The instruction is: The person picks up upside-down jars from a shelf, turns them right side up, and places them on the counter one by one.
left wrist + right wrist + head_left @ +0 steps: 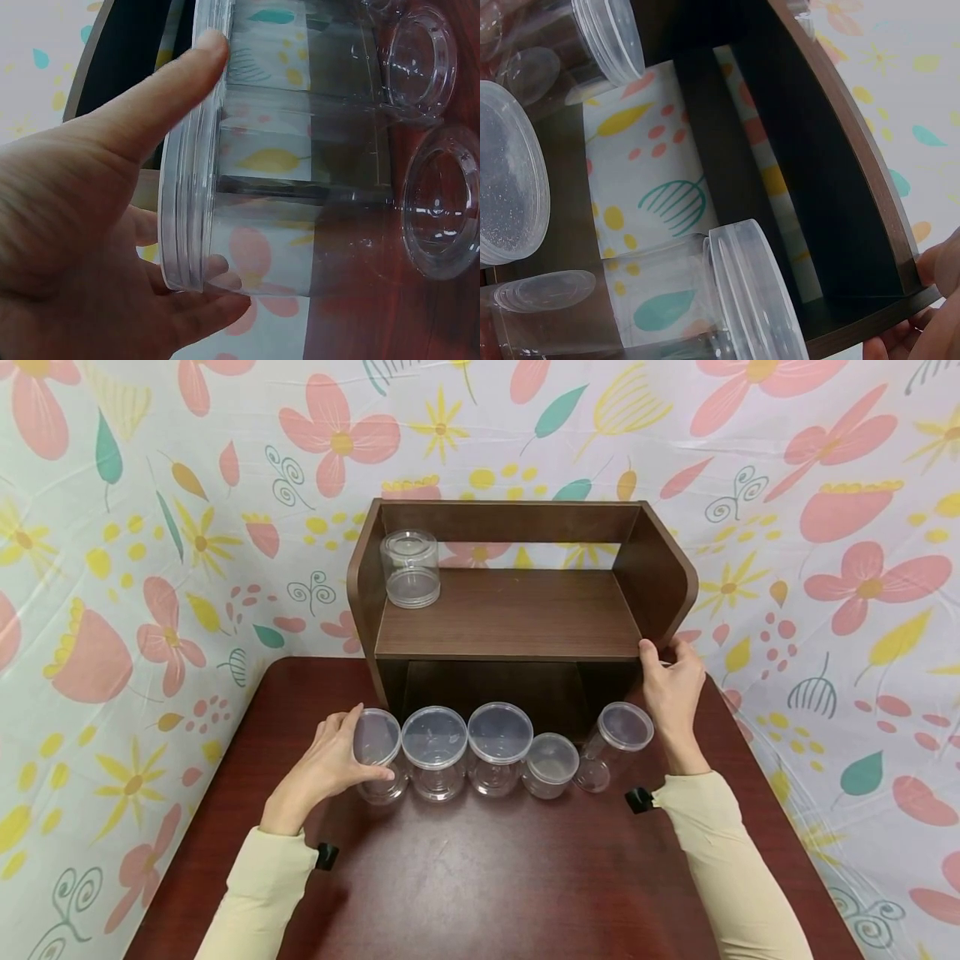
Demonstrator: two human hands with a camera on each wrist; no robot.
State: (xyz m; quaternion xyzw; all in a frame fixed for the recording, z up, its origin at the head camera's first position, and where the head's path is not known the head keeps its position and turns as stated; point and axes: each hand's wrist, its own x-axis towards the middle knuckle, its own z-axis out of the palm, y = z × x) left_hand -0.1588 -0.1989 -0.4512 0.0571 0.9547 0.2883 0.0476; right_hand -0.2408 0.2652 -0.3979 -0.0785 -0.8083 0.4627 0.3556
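My left hand (318, 764) grips the lid of the leftmost clear plastic jar (377, 737), thumb on the near side and fingers on the far side. The jar stands on the table at the end of a row. In the left wrist view the thumb (169, 90) presses the lid rim (186, 217). My right hand (675, 689) pinches the right side edge of a dark brown two-tier shelf (510, 618), at the height of its middle board. Nearest to this hand is a tall narrow jar (626, 727).
Between the end jars stand two wide jars (435, 739) (500, 735) and a short jar (551, 760). Another clear jar (411, 570) sits at the left on the upper shelf. Flower-patterned cloth (825, 610) hangs behind the dark red table (465, 893).
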